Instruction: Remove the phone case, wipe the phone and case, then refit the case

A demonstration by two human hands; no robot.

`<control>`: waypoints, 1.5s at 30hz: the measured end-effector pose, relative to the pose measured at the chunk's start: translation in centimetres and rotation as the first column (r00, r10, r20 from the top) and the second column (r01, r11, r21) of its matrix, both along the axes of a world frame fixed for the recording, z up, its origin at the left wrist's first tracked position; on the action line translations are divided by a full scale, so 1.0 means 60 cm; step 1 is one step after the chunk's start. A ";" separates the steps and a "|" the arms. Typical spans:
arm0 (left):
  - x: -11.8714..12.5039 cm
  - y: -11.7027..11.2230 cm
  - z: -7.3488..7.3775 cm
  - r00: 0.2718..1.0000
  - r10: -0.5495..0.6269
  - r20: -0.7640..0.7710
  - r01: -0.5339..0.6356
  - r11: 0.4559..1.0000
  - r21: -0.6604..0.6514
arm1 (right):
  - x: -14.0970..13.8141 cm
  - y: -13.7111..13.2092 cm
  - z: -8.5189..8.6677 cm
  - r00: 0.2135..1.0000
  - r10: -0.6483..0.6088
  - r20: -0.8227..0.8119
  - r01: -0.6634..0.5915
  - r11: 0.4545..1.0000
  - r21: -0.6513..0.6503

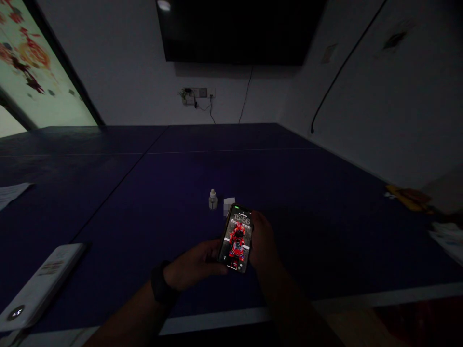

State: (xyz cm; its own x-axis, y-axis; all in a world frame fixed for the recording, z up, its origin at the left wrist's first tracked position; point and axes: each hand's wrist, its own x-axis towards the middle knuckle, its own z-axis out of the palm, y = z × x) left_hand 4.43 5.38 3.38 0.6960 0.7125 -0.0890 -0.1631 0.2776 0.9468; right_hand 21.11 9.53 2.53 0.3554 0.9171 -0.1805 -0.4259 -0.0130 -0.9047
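Observation:
Both my hands hold a smartphone (237, 238) above the dark blue table (152, 193). Its lit lock screen shows 15:56 and a red figure. My left hand (197, 264), with a black wristband, grips the phone's lower left edge. My right hand (263, 241) wraps around its right side. Just beyond the phone, a small white bottle (213, 199) stands upright on the table with a small white box (228, 204) beside it.
The room is dim. A white flat device (43, 282) lies at the table's near left corner, with paper (12, 193) further left. Yellow and white items (415, 200) lie at the right edge. A dark screen (238, 31) hangs on the far wall above a socket.

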 end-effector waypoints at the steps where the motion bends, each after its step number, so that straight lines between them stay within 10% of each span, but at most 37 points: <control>1: 0.000 -0.001 0.000 1.000 0.021 0.000 -0.021 1.000 0.004 | 0.000 0.000 -0.001 1.000 -0.005 -0.005 0.005 1.000 0.002; 10: -0.021 -0.001 0.008 0.957 0.289 0.005 -0.287 0.954 -0.084 | 0.016 -0.012 -0.011 0.999 0.006 -0.041 -0.005 0.999 0.034; 18: -0.038 0.021 0.033 0.789 0.604 0.115 -0.583 0.794 -0.169 | 0.017 -0.049 -0.036 0.934 0.326 -0.149 -0.317 0.945 0.083; 33: -0.068 0.026 0.056 0.803 0.592 -0.062 -0.582 0.803 0.125 | 0.053 -0.033 0.007 0.698 0.659 0.281 -0.667 0.741 -0.082; 45: -0.052 0.011 0.050 0.824 0.556 0.111 -0.549 0.831 -0.086 | -0.001 -0.088 -0.038 0.811 0.546 -0.212 -0.567 0.822 -0.048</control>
